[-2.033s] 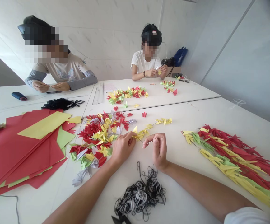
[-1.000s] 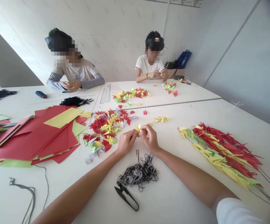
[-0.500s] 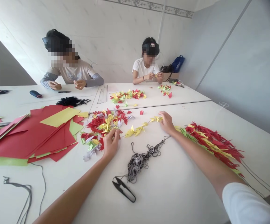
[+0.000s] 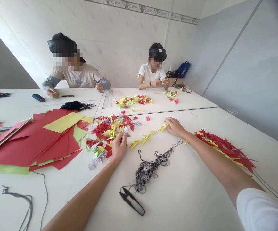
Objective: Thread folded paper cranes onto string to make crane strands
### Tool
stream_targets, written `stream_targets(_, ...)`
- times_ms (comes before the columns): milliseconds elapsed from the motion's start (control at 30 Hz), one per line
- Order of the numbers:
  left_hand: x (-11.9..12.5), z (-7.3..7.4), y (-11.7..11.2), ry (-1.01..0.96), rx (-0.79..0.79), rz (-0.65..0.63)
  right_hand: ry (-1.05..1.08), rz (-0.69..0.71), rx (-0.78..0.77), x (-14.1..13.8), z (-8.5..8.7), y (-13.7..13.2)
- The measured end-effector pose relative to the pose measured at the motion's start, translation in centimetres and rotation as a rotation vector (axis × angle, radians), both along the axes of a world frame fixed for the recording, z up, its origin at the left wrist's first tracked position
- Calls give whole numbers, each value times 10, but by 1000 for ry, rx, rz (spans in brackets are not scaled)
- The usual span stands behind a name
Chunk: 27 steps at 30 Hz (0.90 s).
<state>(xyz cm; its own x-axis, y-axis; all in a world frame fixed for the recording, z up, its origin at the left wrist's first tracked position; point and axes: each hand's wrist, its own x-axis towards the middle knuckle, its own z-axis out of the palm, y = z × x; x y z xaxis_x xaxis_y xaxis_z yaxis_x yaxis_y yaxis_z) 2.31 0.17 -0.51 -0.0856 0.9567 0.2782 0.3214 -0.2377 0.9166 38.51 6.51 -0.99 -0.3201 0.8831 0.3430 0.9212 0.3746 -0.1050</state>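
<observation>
My left hand [image 4: 119, 147] hangs over a heap of red, yellow, green and grey paper cranes [image 4: 107, 134], its fingertips pinched at the heap's top edge. Whether they hold a crane is hidden. A string of yellow paper cranes [image 4: 143, 138] runs from beside that hand up to my right hand [image 4: 175, 127], which lies flat on the white table [image 4: 196, 179] with its fingers spread at the string's far end. Below them sits a tangle of black and grey thread [image 4: 147, 170], with black thread snips [image 4: 131, 201] near its lower end.
Stacked red and yellow paper sheets [image 4: 50, 141] lie to the left. Long strung crane garlands [image 4: 223, 147] lie to the right. Two seated people [image 4: 74, 77] [image 4: 153, 72] work at the far table, which holds more cranes [image 4: 134, 100] and a metal ruler [image 4: 107, 98].
My hands have moved apart from their pinch at the string. The left went to the heap, the right to the string's far end. The thread now lies stretched out, and the view has shifted.
</observation>
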Motion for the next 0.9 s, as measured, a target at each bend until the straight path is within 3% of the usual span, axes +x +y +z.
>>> stream_targets(233,-2,0,-1,16,55,-25,-11,393,-23,-68,0,-18)
stream_targets(367,-3,1,-4,80,88,-45,3,431,-84,-86,-5,-11)
stream_targets(500,-3,3,-6,90,93,-56,-21,365,-70,-69,0,-1)
stream_targets(733,-4,3,-4,74,54,-41,-126,168,-37,-5,21,5)
stream_targets(900,-3,5,-5,81,56,-33,-172,152,-93,12,19,11)
